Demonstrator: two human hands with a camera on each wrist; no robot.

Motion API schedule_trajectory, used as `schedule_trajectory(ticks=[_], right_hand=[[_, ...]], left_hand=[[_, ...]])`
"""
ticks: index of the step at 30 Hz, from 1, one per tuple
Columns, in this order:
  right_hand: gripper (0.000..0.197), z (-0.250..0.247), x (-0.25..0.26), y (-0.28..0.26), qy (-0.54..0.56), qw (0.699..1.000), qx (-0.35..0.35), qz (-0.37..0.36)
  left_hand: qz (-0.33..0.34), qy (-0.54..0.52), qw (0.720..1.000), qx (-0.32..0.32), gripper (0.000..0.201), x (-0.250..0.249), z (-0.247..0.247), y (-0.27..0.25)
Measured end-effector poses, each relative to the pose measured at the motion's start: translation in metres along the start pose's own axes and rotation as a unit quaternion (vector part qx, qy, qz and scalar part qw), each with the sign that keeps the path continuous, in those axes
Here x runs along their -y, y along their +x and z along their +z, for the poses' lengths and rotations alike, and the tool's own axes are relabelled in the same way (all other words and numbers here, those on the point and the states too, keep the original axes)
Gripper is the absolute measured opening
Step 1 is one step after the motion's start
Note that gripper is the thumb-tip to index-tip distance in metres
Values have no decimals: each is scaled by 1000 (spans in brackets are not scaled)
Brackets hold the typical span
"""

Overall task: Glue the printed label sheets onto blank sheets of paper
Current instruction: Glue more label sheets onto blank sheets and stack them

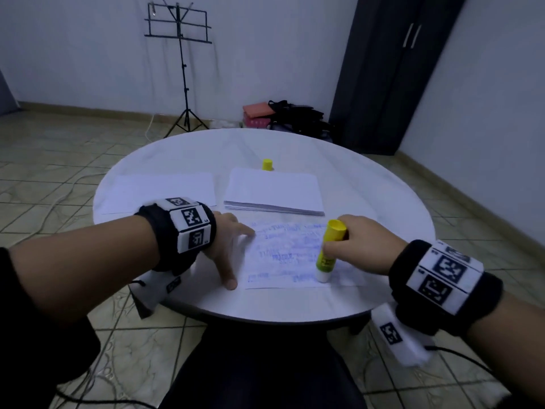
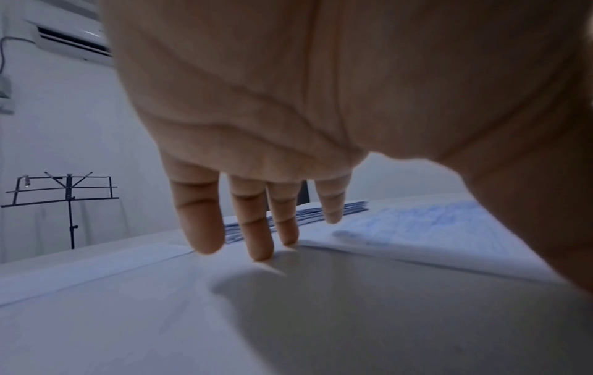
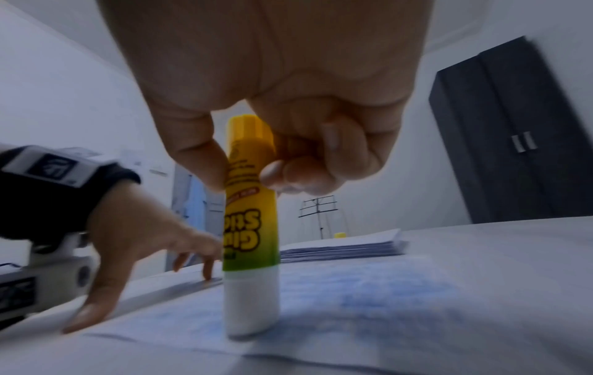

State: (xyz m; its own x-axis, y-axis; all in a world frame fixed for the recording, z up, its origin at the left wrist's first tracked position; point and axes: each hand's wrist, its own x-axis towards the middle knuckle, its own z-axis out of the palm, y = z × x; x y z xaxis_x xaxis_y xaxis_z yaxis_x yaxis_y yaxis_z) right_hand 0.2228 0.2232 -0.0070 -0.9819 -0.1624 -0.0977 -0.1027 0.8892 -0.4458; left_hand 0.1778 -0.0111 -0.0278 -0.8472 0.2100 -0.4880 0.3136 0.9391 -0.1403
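- My right hand (image 1: 358, 243) has its grip curled around the glue stick (image 1: 328, 250), held upright, tip down on the label sheet (image 1: 283, 252).
- My left hand (image 1: 227, 249) lies flat, fingers (image 2: 256, 228) spread wide, pinning the sheet's left edge to the counter (image 1: 368, 184).
- Paper stack (image 1: 274, 190) sits just behind; a single blank sheet (image 1: 159, 190) lies left of it.

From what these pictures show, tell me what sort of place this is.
Probably a spare room in a home: black folding music stand, dark two-door wardrobe, beige tiled floor, wall air conditioner.
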Motion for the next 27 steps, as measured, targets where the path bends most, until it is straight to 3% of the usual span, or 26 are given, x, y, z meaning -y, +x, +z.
schedule_trajectory(ticks=[4,7,15,18,21,23,25,27], right_hand=[[22,-18,-16,18,23,994,-48,91],[21,-23,-19,38,37,989,-80,115],[20,-32,-24,18,-12,993,11,116],[14,-40,-33,0,41,992,34,116],[13,-41,-49,1,110,984,5,139],[11,-39,-60,13,185,969,-32,162],[22,-34,-69,28,265,942,-53,198],[24,-28,-76,43,267,940,-50,209]], left_hand=[[-5,10,1000,8,118,-4,-3,1],[-11,9,1000,9,115,-6,-5,0],[-20,17,1000,11,116,-5,-4,3],[-18,17,1000,13,117,-4,-4,5],[-19,11,1000,16,117,-2,-6,6],[-22,8,1000,15,116,0,-8,5],[-22,-1,1000,11,115,3,-10,5],[-17,-12,1000,10,110,7,-10,3]])
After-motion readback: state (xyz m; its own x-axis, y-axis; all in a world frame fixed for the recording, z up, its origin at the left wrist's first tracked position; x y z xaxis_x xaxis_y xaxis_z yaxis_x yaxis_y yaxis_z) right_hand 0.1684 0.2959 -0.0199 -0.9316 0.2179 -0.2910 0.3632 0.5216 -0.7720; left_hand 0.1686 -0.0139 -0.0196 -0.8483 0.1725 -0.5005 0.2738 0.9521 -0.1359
